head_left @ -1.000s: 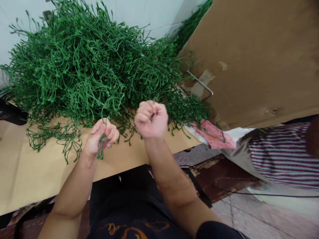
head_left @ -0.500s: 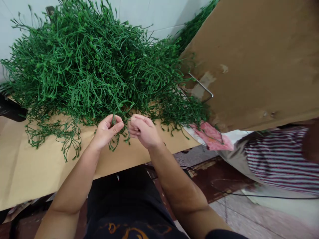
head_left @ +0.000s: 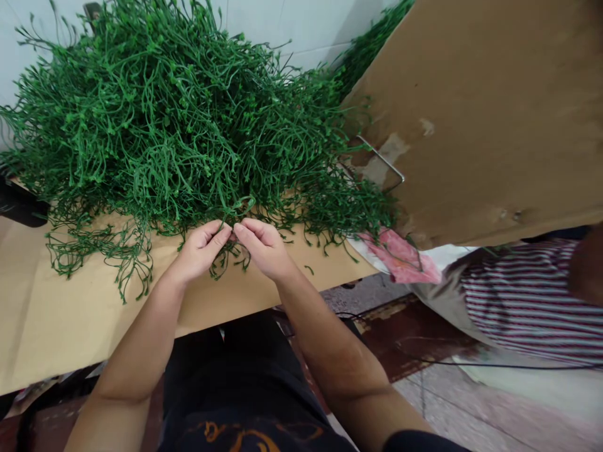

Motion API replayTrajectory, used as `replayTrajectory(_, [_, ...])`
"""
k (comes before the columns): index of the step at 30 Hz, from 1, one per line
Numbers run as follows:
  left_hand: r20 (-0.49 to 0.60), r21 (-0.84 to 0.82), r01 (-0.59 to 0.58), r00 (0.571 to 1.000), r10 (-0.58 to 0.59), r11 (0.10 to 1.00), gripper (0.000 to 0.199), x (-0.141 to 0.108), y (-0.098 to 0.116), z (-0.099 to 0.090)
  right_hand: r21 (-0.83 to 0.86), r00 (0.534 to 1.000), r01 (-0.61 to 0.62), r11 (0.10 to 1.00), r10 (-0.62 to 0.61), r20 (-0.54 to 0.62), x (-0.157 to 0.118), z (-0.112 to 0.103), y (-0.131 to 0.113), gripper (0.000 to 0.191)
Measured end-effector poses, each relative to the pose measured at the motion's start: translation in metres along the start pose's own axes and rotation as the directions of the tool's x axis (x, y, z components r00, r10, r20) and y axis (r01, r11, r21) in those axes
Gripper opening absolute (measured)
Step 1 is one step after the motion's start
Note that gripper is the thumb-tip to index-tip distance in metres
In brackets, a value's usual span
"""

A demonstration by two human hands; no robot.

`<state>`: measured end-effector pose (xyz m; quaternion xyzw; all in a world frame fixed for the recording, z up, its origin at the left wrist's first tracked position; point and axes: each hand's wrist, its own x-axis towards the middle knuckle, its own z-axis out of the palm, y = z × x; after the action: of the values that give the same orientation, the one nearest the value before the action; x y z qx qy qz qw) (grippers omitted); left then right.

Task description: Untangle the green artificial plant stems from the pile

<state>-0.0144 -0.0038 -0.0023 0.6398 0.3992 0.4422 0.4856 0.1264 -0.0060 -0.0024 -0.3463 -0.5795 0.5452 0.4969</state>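
Observation:
A big tangled heap of green artificial plant stems [head_left: 179,125] with small budded tips lies against the wall. At its front edge, my left hand [head_left: 202,248] pinches a green plastic stem [head_left: 238,206] between thumb and forefinger. My right hand [head_left: 261,245] is closed too, its thumb and fingertips meeting the left fingertips at the same stem. Budded ends of the sprig hang below the fingers. What exactly lies between the right fingertips is hidden.
Brown cardboard [head_left: 85,314] covers the tabletop. On the right rises a large cardboard sheet [head_left: 490,113] with a metal handle [head_left: 381,158]. Pink cloth or plastic [head_left: 400,256] lies beneath it, near a person in a striped garment [head_left: 518,301]. A black object [head_left: 21,204] stands at left.
My right hand has moved left and its fingertips now touch those of my left hand. A small green piece now lies on the cardboard to the right of my hands.

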Motion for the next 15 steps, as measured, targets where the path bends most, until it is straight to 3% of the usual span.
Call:
replayTrajectory(7, [0.024,0.072,0.022,0.999,-0.024,0.997,0.029,-0.0006,-0.0029,0.0029,0.08,0.999,-0.03,0.996,0.033,-0.038,0.0023,-0.0032,0.0062,0.047])
replayTrajectory(15, [-0.069,0.071,0.025,0.997,-0.02,0.997,0.027,0.0007,-0.0016,0.0028,-0.099,0.998,0.03,0.995,-0.035,-0.048,0.0013,-0.0002,0.0052,0.051])
